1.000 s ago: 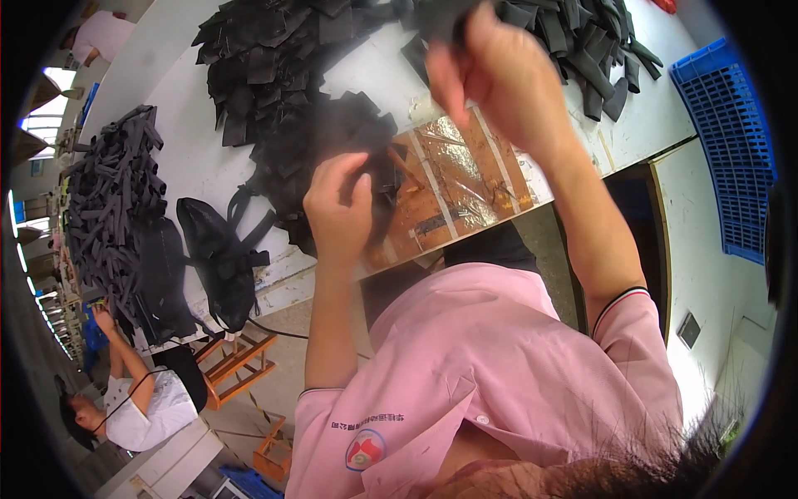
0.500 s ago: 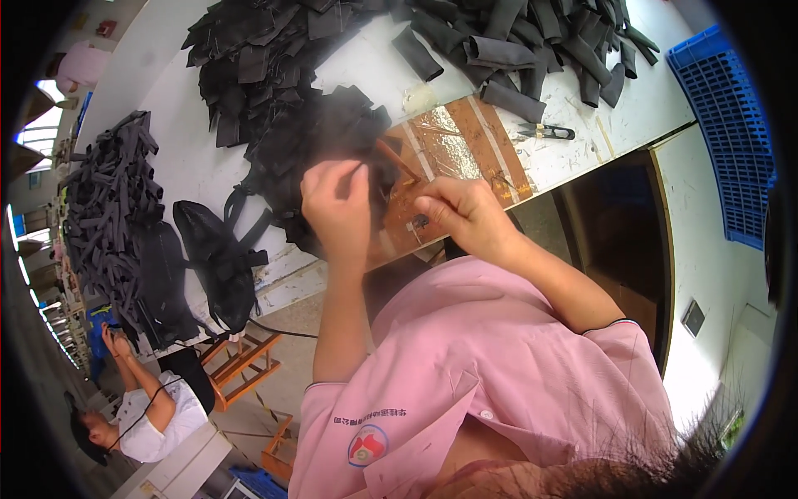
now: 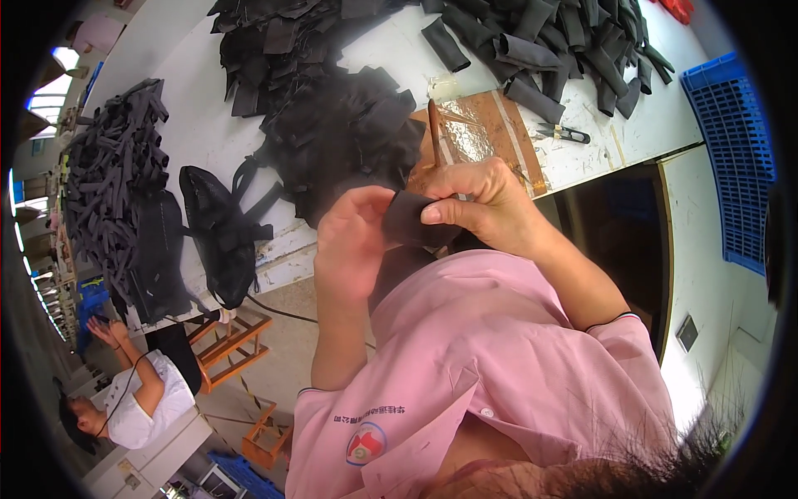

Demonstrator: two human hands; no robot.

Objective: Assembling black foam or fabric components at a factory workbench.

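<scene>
Between my hands is a small black fabric piece, curved like a short tube, above the table's near edge. My right hand pinches its right side between thumb and fingers. A thin brown stick points up from behind the right hand's fingers; whether they grip it is hidden. My left hand closes on the fabric piece's left edge with its fingertips. Just beyond my hands lies a heap of flat black fabric pieces.
Rolled black fabric tubes are piled at the far right. Thread snips lie beside a brown taped board. A black bag-like piece rests at left. A blue crate stands right. A person sits at lower left.
The fabric piece has come up between my hands, and both hands now hold it. The brown stick has turned more upright. The table has shifted slightly in view.
</scene>
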